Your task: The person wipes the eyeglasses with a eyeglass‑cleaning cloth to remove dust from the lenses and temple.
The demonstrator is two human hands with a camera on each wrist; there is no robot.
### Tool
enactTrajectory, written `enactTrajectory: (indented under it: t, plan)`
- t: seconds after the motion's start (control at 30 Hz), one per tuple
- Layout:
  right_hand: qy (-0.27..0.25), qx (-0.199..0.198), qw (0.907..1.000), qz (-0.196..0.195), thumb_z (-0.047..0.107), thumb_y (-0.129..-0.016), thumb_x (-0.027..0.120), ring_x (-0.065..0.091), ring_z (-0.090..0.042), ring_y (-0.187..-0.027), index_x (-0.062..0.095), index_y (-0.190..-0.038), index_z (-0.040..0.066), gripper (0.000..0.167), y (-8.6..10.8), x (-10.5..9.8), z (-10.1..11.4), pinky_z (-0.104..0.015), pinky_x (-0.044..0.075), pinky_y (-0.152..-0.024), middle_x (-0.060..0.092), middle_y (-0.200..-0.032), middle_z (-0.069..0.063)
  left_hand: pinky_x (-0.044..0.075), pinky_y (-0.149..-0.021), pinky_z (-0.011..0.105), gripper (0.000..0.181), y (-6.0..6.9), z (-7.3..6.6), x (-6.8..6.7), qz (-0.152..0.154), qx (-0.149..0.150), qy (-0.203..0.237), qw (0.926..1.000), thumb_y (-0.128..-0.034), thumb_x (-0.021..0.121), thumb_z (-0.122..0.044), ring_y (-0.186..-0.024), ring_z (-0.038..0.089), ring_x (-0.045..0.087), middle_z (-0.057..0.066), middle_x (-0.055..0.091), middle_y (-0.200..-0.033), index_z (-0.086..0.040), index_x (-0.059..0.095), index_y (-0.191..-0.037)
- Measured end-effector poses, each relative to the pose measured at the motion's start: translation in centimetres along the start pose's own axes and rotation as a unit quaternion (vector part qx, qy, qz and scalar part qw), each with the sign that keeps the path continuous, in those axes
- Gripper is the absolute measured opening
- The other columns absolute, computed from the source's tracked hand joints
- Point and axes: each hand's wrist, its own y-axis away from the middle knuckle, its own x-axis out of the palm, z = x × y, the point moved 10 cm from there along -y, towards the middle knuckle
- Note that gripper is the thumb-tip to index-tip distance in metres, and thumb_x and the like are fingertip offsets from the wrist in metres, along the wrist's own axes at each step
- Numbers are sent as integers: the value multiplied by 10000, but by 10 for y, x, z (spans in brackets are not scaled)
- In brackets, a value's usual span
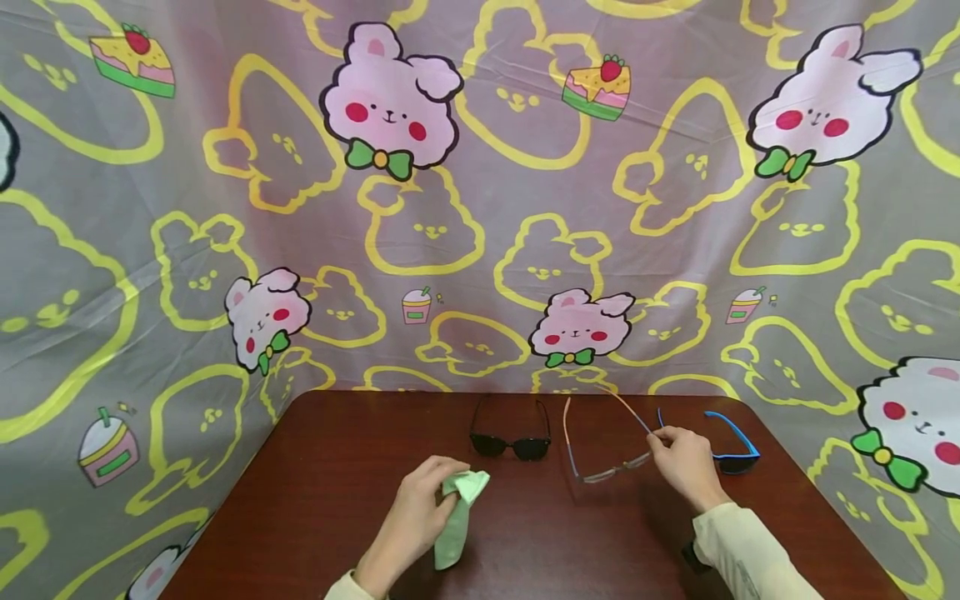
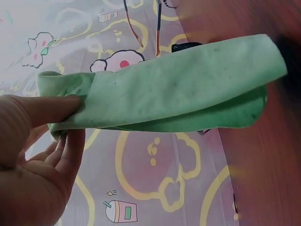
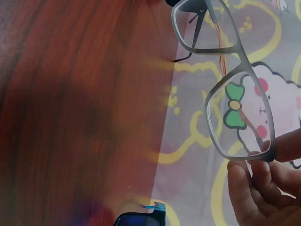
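Left hand [image 1: 416, 504]: fingers clamped on green cloth [image 1: 452, 535], thumb pressed to the folded end, remainder hanging free above the worktop [image 1: 337, 467]. Right hand [image 1: 684, 465]: fingers pinched on clear-lensed glasses [image 3: 242, 59] at one hinge corner; temples unfolded, front apparently raised off the worktop. Black sunglasses [image 1: 528, 450]: on the worktop, farther back, between both hands, temples open. Blue-framed sunglasses [image 1: 737, 463]: on the worktop, just beside the right hand, partly hidden by it. Step in hand, by judgement: cloth and glasses both gripped, well apart. Next move, by judgement: calls for bringing cloth to lenses, with light hinge grip, temples clear of neighbouring frames.
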Motion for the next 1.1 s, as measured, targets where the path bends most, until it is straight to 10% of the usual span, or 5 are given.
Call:
enactTrajectory:
  t: [1.1]
  plan:
    - [207,805,9941,693,170,-876,544,504,-206,-558,694,-648,48,298,-30,32,-45,-319,367,-508,565,-541,19,455,-591,240,300,3,9,1,40,-136,-343,9993,-805,699,24,-720,28,538,-137,576,-856,-236,633,-938]
